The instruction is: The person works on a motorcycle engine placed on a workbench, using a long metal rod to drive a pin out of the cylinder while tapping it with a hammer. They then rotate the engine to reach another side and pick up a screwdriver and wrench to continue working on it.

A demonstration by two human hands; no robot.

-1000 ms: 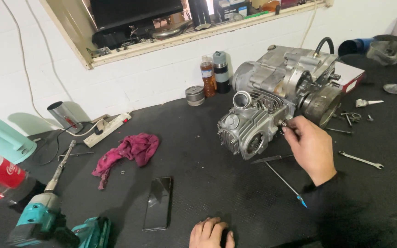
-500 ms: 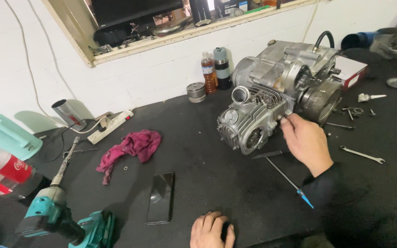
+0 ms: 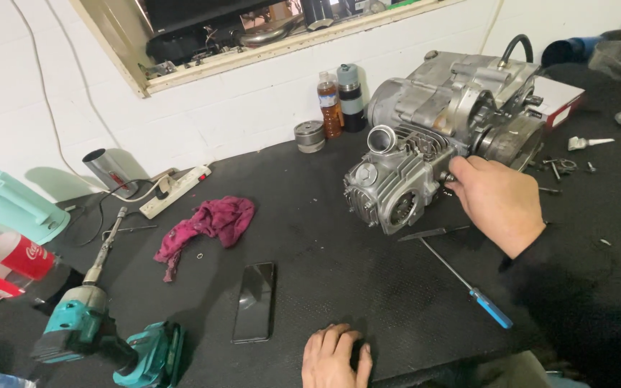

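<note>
Silver-grey metal on the engine (image 3: 433,154), with ribbed fins on the cylinder part, over a black table mat (image 3: 325,259). Magenta for the rag (image 3: 210,223) at left, teal and black for the impact driver (image 3: 102,338) near left. Blue handle on the screwdriver (image 3: 489,307), glossy black on the phone (image 3: 255,302), amber in the far bottle (image 3: 330,108).

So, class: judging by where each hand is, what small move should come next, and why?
Probably picking up the screwdriver: the right hand only fingers the engine bare, holding no tool, and the screwdriver lies just below it. The left hand rests flat on the table.
</note>
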